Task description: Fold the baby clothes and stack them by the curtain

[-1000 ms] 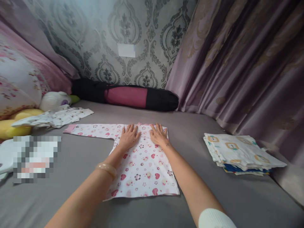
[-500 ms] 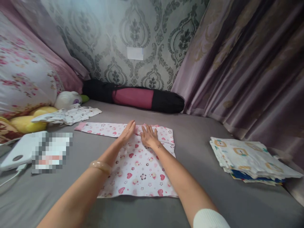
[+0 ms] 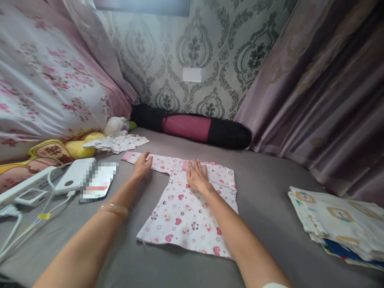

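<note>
A small white long-sleeved shirt with pink hearts and flowers lies spread on the grey bed sheet. Its left sleeve reaches out sideways and ends in a pink cuff; the right sleeve is folded across the upper part, its pink cuff beside my right hand. My left hand is over the outstretched sleeve near its cuff, thumb apart from the fingers; whether it presses the cloth I cannot tell. Fingers spread, my right hand rests flat on the folded sleeve and chest of the shirt.
Folded cloths are stacked at the right. On the left are a phone, a white power bank, a power strip with cables, a patterned white garment and plush toys. A black-and-maroon bolster lies along the wall.
My left hand has moved left along the sleeve, from the shirt's chest towards the cuff. My right hand stays on the folded sleeve. The view has turned left.
</note>
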A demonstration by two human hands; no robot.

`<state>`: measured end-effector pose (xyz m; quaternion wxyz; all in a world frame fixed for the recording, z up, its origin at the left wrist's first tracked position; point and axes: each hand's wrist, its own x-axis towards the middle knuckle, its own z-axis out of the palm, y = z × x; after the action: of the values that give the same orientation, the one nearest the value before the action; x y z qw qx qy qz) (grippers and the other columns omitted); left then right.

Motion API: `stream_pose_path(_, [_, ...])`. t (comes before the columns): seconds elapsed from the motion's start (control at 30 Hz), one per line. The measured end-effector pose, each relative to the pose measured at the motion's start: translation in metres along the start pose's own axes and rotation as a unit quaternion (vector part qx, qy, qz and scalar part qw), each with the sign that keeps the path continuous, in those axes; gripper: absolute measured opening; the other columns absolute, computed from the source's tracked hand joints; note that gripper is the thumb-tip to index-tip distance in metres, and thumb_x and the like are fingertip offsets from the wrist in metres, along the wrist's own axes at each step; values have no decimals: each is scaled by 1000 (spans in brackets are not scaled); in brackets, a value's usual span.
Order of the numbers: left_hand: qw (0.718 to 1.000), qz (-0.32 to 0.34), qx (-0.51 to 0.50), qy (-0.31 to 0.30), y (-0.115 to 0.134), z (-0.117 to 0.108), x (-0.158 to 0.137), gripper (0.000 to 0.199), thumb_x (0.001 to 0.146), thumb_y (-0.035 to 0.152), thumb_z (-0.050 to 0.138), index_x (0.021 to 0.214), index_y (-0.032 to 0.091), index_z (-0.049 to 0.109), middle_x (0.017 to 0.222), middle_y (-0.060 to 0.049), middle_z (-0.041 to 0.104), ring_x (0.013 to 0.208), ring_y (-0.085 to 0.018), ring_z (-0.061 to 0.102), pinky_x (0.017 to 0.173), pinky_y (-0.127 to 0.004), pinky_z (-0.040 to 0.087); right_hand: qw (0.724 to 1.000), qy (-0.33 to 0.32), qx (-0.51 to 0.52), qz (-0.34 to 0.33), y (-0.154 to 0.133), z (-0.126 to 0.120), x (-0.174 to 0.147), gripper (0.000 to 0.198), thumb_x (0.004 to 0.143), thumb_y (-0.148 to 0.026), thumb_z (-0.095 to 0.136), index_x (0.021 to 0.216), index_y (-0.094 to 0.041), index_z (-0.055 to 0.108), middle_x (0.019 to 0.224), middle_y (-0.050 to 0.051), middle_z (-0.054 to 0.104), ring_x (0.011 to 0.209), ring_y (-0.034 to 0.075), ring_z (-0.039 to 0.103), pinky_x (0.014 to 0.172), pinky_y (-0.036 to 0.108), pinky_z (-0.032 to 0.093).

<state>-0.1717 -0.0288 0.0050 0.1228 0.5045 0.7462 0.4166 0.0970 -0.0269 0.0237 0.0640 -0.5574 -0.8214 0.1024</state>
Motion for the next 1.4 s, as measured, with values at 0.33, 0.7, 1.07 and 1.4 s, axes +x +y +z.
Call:
stream_pose_path(0.33, [995,-19,94,21,-20,-20,11,45,84,26,43,123,9,57,126,-17,61,115,-26,59,102,-36,43,999,-22,12,-27,-22,9,4,63,98,-39,16,153,-9,17,161,7,10,148,20,6,118,48,-1])
stream_pose_path(0.7, [967,-16,255,16,-23,-32,24,44,88,19,37,126,8,55,127,-19,60,121,-30,53,102,-41,39,1000,-3,2,-23,-25,11,10,62,98,-40,22,151,-8,26,158,11,22,146,26,14,116,50,3])
stream_pose_path(1.07, [926,-73,370,-32,-33,-56,46,39,82,16,43,117,8,58,121,-25,60,114,-35,56,91,-43,44,999,31,-6,-27,-29,13,18,57,98,-38,29,144,-7,38,152,18,35,139,31,27,111,50,14])
stream_pose_path(1.4, [922,-147,352,-65,-25,-55,67,41,76,15,53,117,10,59,125,-26,59,120,-38,53,95,-47,40,991,105,-42,-77,-42,6,23,34,96,-29,40,121,-14,58,123,16,57,116,28,46,107,46,21])
